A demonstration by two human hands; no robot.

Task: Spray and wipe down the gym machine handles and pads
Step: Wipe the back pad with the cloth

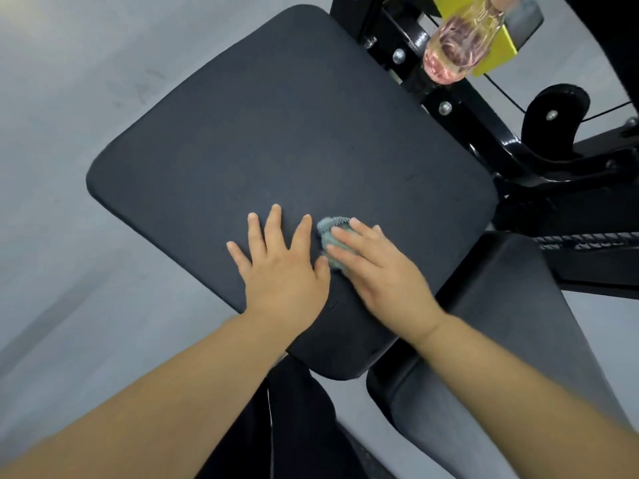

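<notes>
1. Wiping step: right hand presses cloth onto pad, fingers flat, at its near edge.
2. Left hand splayed on pad, grasping nothing.
3. Next, I judge — sweep cloth across far half.

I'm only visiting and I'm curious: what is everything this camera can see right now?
Large pad: one, black, centre of view.
Second pad: one, dark grey, lower right, past the large pad's near corner.
Machine frame: one, black with silver bolts, upper right.
Yellow panel: one, yellow, top right on the frame.
Bottle: one, clear with a pinkish tint, top right in front of the yellow panel.
Cloth: one, blue-grey, bunched on the large pad.
Floor: grey, left side and bottom.
Dark clothing: black, bottom centre.
Left hand: one, flat on the large pad, fingers spread.
Right hand: one, fingers pressing the cloth onto the pad.
</notes>
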